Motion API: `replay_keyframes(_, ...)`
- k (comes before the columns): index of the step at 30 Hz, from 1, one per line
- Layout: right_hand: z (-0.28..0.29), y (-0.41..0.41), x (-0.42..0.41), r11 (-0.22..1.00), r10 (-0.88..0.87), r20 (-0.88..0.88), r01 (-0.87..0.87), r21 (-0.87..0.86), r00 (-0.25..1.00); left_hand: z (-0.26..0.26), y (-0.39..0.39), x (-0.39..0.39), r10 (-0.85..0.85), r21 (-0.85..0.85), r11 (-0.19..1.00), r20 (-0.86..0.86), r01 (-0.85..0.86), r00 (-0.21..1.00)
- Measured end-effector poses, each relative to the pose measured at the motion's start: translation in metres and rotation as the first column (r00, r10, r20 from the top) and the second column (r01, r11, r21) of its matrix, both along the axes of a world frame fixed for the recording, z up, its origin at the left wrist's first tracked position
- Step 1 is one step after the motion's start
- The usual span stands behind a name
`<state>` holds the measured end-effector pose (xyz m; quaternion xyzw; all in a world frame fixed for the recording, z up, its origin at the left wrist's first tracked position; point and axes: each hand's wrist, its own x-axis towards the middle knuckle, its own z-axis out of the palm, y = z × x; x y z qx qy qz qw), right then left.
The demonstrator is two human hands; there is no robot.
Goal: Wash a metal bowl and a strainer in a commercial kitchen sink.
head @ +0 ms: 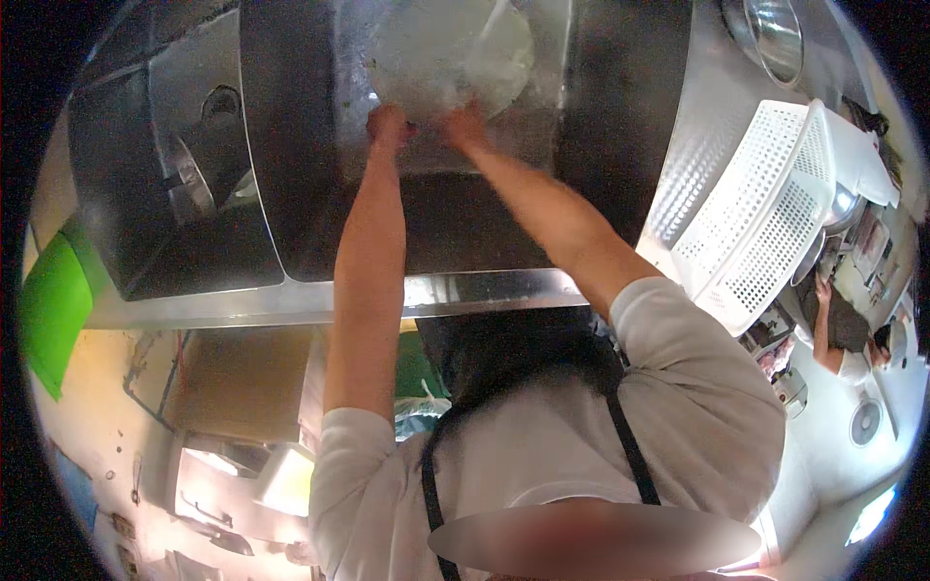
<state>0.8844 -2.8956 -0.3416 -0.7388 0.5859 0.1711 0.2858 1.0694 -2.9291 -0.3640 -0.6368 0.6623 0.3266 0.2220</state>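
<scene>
Inside the deep stainless-steel sink basin (pixel 479 225) lies a large round pale thing (pixel 450 58), perhaps a board or a shallow vessel; its far side is cut off by the picture's top. My left hand (pixel 389 125) is curled at its near left rim, seemingly gripping it. At the near right rim is my right hand (pixel 465 127), blurred, touching the round thing or just over it; its fingers are not clear. A pale streak, possibly water, crosses the upper right of the round thing.
A second basin (pixel 196 254) on the left holds a metal vessel (pixel 192 178). White perforated plastic baskets (pixel 763 218) stand right of the sink, below a round metal bowl (pixel 776 36). Another person (pixel 835 327) is at the far right. A green panel (pixel 58 312) is far left.
</scene>
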Motion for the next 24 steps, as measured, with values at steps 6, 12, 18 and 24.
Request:
replay_keyframes(6, 0.042, 0.022, -0.064, 0.971, 0.160, 0.219, -0.114, -0.209, 0.963, -0.006, 0.008, 0.001, 0.245, 0.040, 0.969, -0.047, -0.243, 0.968)
replay_keyframes(12, 0.040, -0.072, -0.041, 0.996, 0.071, -0.183, -0.061, 0.059, 0.981, 0.012, 0.018, -0.014, -0.206, -0.056, 0.977, -0.044, 0.204, 0.977)
replay_keyframes(18, 0.023, 0.001, -0.034, 1.000, -0.015, 0.607, 0.025, -0.008, 0.795, 0.046, 0.001, -0.005, 0.881, 0.469, 0.470, -0.188, -0.748, 0.435)
replay_keyframes(24, 0.003, -0.049, -0.054, 0.919, -0.159, 0.071, 0.121, 0.376, 0.985, 0.062, -0.018, 0.011, 0.845, 0.544, 0.431, -0.524, -0.720, 0.110)
